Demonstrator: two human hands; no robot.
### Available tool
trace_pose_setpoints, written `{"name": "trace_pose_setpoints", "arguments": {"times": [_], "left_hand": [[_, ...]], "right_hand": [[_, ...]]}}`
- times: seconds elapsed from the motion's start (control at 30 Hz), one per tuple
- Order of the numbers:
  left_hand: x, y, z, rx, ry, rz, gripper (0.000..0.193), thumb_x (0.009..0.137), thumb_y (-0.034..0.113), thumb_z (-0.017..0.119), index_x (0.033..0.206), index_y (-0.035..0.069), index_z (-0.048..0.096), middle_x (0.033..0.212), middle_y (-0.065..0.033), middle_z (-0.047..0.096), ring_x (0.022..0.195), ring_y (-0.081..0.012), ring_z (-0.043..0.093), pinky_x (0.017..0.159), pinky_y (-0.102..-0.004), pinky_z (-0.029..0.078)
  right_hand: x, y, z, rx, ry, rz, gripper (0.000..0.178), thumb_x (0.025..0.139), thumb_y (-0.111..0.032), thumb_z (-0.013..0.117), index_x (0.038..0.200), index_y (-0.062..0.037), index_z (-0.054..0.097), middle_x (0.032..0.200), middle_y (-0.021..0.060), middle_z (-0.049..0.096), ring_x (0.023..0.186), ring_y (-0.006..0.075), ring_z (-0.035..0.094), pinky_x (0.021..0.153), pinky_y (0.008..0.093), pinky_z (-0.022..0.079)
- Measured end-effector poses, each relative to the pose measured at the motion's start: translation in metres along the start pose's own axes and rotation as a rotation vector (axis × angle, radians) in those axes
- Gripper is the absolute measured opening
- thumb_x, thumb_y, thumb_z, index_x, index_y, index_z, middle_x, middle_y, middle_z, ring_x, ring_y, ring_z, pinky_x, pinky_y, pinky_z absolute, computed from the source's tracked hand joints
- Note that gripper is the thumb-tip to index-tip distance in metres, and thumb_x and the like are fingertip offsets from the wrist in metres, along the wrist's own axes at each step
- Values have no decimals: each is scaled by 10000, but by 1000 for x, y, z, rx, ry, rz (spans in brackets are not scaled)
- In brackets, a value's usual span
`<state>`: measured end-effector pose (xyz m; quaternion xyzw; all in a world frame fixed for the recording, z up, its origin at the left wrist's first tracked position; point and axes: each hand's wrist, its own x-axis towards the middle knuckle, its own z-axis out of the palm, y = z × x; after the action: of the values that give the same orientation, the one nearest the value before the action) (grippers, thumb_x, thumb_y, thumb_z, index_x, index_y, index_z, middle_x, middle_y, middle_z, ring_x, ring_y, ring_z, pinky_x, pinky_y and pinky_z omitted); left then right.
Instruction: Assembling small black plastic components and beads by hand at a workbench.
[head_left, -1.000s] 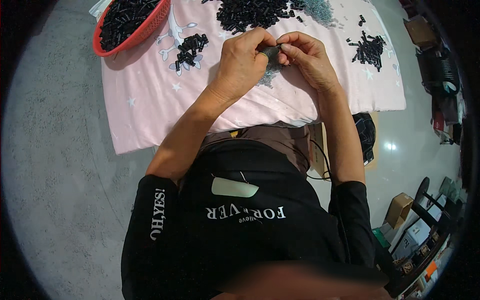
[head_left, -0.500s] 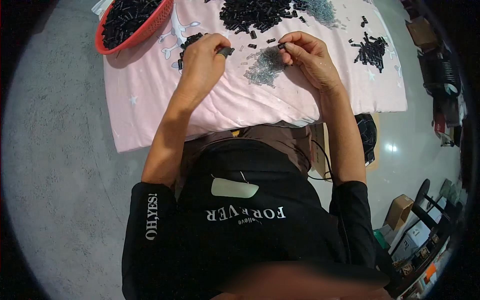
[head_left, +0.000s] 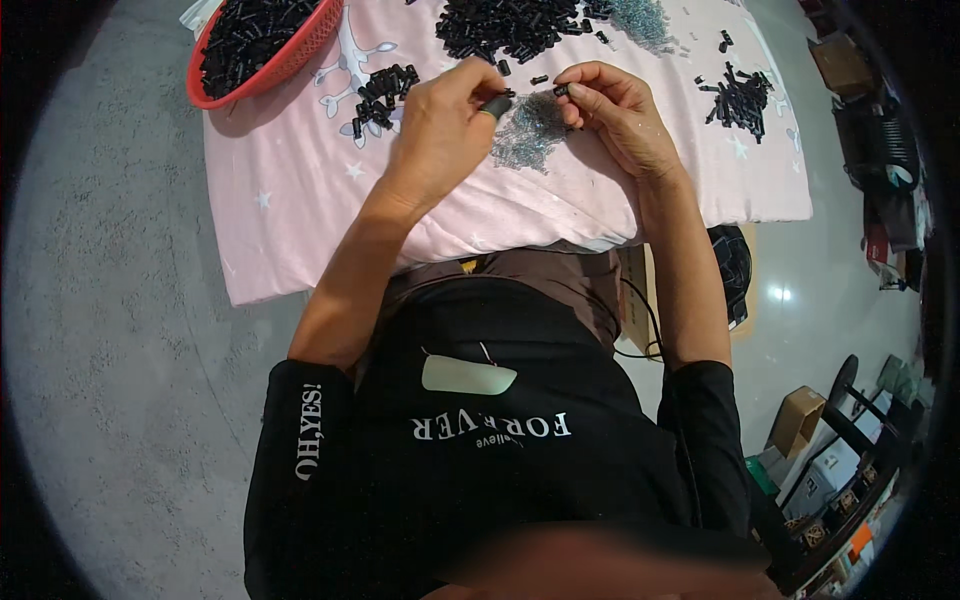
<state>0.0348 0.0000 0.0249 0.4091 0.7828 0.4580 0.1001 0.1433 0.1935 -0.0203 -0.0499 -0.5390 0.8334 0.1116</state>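
My right hand [head_left: 625, 115] pinches a small black plastic piece [head_left: 562, 90] between thumb and fingertips, above the right edge of a pile of tiny silver springs [head_left: 525, 140]. Just left of it, my left hand [head_left: 450, 125] has its thumb and index finger closed at another small black piece [head_left: 510, 93]; the fingers partly hide it. A dark cover [head_left: 494, 106] sits on the left thumb. Beside the left hand lies a small group of black pieces [head_left: 380, 95]. Beyond both hands spreads a large heap of similar black pieces [head_left: 505, 28].
A red plastic basket [head_left: 268, 78] full of black pieces stands at the far left. A second spring pile [head_left: 642, 25] lies at the back, and slimmer black parts [head_left: 738, 105] lie on the right. A pink patterned cloth [head_left: 300, 220] covers the table.
My left hand has moved right, from the small group of black pieces to a loose one by the springs, uncovering that group. The right hand keeps its hold, almost still.
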Motion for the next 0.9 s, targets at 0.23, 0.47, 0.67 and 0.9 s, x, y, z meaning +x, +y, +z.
{"name": "trace_pose_setpoints", "arguments": {"times": [0.23, 0.47, 0.67, 0.9], "left_hand": [[4, 8, 22, -140, 66, 187, 227, 745, -103, 560, 928, 4, 638, 805, -143, 676, 723, -239, 695, 646, -335, 554], [5, 7, 24, -82, 42, 213, 233, 773, -101, 534, 951, -16, 659, 837, -72, 681, 780, -127, 665, 726, -266, 536], [6, 6, 25, -54, 61, 286, 219, 762, -99, 533, 921, -17, 659, 815, -72, 663, 733, -132, 644, 671, -269, 512], [7, 8, 25, -12, 62, 352, 233, 719, -115, 519, 881, -21, 658, 786, -102, 644, 700, -186, 643, 645, -289, 499]], "right_hand": [[1, 3, -3, 26, -8, 1, 157, 957, -85, 624, 1078, 12, 654, 868, 43, 671, 715, 69, 612, 679, 182, 525], [0, 2, -2, 32, -29, 1, 160, 955, -93, 629, 1073, 13, 652, 867, 38, 666, 715, 62, 609, 677, 178, 522], [0, 2, -2, 26, -25, -6, 155, 956, -83, 624, 1070, 16, 654, 856, 39, 668, 715, 65, 613, 677, 180, 523], [-1, 2, -3, -16, -16, -4, 157, 953, -81, 628, 1071, 19, 654, 850, 38, 669, 711, 66, 609, 678, 185, 522]]}}
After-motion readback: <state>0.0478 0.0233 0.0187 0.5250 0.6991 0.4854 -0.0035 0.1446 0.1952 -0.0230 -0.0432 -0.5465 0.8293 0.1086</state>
